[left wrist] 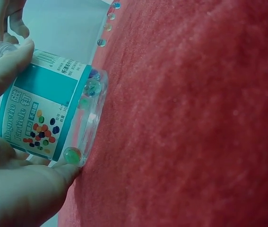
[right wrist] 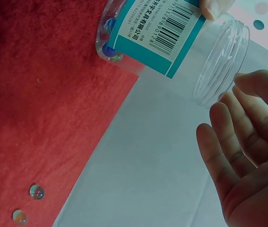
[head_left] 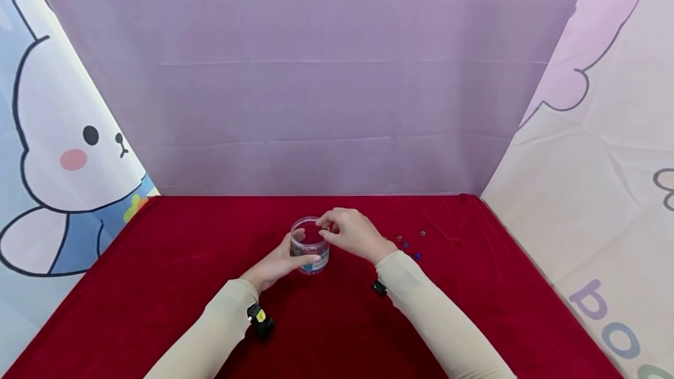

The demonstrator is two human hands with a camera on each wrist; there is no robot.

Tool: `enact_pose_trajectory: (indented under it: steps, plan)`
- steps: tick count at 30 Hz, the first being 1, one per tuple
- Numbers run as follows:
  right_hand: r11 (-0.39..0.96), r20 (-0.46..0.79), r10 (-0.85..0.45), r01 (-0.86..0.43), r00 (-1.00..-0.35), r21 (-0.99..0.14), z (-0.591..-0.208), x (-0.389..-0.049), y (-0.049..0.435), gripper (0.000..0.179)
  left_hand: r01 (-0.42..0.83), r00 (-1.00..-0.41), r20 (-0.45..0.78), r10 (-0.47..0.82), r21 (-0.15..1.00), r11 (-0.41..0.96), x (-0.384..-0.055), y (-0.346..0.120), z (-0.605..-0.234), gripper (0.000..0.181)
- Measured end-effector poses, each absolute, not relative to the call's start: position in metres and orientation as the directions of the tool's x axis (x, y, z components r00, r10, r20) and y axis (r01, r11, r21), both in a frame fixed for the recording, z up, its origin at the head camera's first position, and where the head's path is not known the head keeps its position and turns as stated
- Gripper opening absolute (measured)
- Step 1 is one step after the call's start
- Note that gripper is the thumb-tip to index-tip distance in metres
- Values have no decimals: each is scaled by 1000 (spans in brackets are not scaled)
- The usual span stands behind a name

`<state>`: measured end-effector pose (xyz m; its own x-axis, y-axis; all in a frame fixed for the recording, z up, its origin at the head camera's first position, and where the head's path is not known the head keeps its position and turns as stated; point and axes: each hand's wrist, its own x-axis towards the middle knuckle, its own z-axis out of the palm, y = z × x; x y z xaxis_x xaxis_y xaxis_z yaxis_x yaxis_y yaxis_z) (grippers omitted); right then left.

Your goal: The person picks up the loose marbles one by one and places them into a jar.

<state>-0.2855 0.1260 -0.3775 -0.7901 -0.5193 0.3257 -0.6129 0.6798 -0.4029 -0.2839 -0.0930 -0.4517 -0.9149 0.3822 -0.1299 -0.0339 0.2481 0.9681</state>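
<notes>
A clear plastic jar [head_left: 310,244] with a teal and white label stands on the red cloth, its mouth uncovered. My left hand [head_left: 279,262] grips it round the side, the thumb across the front. Several glass marbles lie in the bottom of the jar, among them a green one [left wrist: 72,155] and a blue one [right wrist: 108,49]. At the jar's rim is my right hand [head_left: 353,231], with thumb and index fingertips close to the opening and a small gap between them. I see no marble between those fingertips, though the glass partly blurs that spot.
Several loose marbles lie on the cloth to the right of the jar, including a blue one [head_left: 418,256] and a brownish one [head_left: 423,233]. The red cloth [head_left: 158,285] covers the table. A purple curtain [head_left: 326,104] hangs behind, and printed sheets stand at both sides.
</notes>
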Motion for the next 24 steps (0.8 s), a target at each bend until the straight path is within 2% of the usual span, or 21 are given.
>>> enact_pose_trajectory:
  steps: [11, 24]
  plan:
    - [689, 329, -516, -611, -791, -389, -378, -283, 136, 23, -29, -915, -126, 383, 968, 250, -285, -93, -453, 97]
    - [735, 309, -451, -545, -837, -403, -376, -277, 154, 25, -31, -917, -126, 379, 969, 247, -285, -94, -454, 96]
